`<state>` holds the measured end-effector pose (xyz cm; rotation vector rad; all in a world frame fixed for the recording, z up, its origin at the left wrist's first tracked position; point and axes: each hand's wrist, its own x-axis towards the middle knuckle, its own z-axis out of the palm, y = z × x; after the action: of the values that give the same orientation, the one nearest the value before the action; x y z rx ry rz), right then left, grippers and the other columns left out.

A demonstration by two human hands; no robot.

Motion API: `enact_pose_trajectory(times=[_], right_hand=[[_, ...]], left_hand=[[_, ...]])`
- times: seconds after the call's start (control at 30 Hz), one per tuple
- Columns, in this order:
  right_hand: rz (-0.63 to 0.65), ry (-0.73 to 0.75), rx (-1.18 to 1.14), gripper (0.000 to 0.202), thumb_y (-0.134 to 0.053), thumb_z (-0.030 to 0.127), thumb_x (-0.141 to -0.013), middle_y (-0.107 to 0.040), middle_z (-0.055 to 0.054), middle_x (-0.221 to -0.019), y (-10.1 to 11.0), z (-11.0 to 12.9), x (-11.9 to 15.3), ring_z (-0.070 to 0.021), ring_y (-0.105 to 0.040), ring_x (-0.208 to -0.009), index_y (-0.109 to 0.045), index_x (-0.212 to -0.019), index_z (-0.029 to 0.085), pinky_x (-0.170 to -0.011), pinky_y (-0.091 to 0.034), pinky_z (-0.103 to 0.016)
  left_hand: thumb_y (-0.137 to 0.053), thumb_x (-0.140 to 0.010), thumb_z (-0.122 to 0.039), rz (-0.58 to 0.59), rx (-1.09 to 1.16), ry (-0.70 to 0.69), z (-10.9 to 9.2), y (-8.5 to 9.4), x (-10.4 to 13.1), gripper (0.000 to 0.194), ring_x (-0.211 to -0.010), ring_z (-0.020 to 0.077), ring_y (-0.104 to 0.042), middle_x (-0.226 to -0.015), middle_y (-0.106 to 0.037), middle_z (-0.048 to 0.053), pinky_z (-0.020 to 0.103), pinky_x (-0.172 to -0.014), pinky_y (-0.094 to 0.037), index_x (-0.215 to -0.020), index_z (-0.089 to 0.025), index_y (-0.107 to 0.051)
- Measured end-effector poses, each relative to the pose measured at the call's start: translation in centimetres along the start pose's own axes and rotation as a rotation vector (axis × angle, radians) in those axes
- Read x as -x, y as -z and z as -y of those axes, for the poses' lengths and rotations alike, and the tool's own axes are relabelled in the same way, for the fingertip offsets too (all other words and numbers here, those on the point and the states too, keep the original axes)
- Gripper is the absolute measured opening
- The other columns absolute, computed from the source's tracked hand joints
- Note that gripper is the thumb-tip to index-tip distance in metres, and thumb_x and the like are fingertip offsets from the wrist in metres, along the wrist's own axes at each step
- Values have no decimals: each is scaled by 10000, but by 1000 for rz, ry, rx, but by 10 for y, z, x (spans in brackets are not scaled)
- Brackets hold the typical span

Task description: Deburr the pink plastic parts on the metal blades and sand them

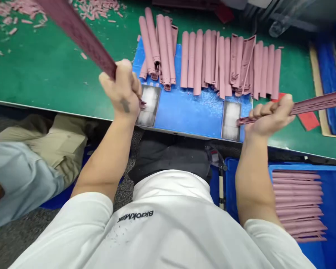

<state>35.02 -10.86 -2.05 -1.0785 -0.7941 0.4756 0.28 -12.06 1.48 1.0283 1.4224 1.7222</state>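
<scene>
My left hand [124, 91] is closed round a long pink plastic strip [81, 35], which slants up and away to the left, its short end poking out below the fist. Another long pink plastic strip [322, 103] is gripped in my right hand [270, 117] and points out to the right. Both strips have a hollow, patterned inner side. Between the hands lies a blue mat [184, 116] with a worn grey pad [149, 106] near my left hand and a second grey pad [231, 119] beside my right. Behind it rest several pink half-round pieces [198, 61].
Pink scraps [98, 7] litter the far left of the green table [58, 74]. A red piece [309, 118] and blue sheets [330, 74] lie at the right. Below, a blue bin [333, 209] holds stacked pink pieces [298, 201]. A person [25, 175] sits at the left.
</scene>
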Motion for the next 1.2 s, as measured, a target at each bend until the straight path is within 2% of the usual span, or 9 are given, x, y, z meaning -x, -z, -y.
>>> enact_pose_trajectory(times=[0.13,0.3,0.43,0.6,0.7,0.83,0.97,1.1,1.2], right_hand=[[91,-103,98,491,-585,430,-1017,-80,89,-635,3,2,3,-114,-61,-483,-203,-721,340,-479,-146,-318],[6,-10,131,473,-506,556,-1063,-66,104,-657,0,-1,1,-131,-82,-508,-179,-783,361,-473,-197,-319],[79,-68,171,531,-580,583,-1048,-69,121,-639,3,-4,-2,-112,-64,-511,-178,-784,359,-474,-198,-308],[59,-40,145,502,-469,628,-1106,-66,124,-677,5,-6,-5,-115,-70,-516,-153,-824,356,-489,-188,-306],[72,-32,148,487,-581,482,-1034,-86,111,-656,4,-6,-6,-117,-80,-497,-191,-776,346,-481,-171,-313],[-24,16,132,429,-481,463,-1019,-82,79,-647,1,-1,-5,-129,-93,-496,-191,-723,352,-486,-184,-316],[155,-114,290,579,-681,599,-985,-105,104,-639,-1,4,-5,-132,-120,-497,-212,-756,349,-479,-221,-318],[154,-125,401,626,-435,877,-1098,-127,105,-662,-8,-4,-21,-164,-203,-540,-207,-818,365,-493,-294,-331],[226,-243,373,636,-539,836,-1106,-142,117,-638,-9,-2,-24,-149,-195,-508,-238,-808,360,-478,-241,-325]], left_hand=[[-771,-884,-771,-25,17,-38,11,20,-17,718,-440,166,-403,-557,-158,-42,312,-443,-250,-707,-286,-273],[-783,-772,-603,-61,83,-130,20,6,-37,699,-465,101,-168,-620,-85,-52,285,-477,-165,-651,-279,-176],[-661,-758,-416,-44,208,-121,18,1,-34,548,-499,75,24,-617,7,-76,278,-478,-24,-606,-284,-151],[-682,-780,-387,-51,235,-142,17,3,-36,488,-508,98,-5,-638,-26,-72,286,-458,-59,-636,-291,-225],[-730,-876,-528,-38,116,-117,24,7,-39,629,-492,88,-56,-639,-18,-71,267,-461,-105,-677,-284,-186],[-694,-971,-696,-44,69,-193,34,15,-41,700,-493,112,-206,-663,-66,-56,293,-495,-216,-742,-285,-176],[-758,-936,-573,46,35,-58,34,15,-44,658,-493,149,-268,-616,-97,-53,325,-500,-214,-749,-289,-195],[-678,-920,-326,40,40,-134,33,2,-59,502,-510,146,-124,-622,-119,-43,330,-493,-111,-745,-291,-208],[-696,-911,-298,50,67,-46,36,0,-67,514,-530,130,-55,-620,-75,-55,322,-498,-71,-699,-289,-228]])
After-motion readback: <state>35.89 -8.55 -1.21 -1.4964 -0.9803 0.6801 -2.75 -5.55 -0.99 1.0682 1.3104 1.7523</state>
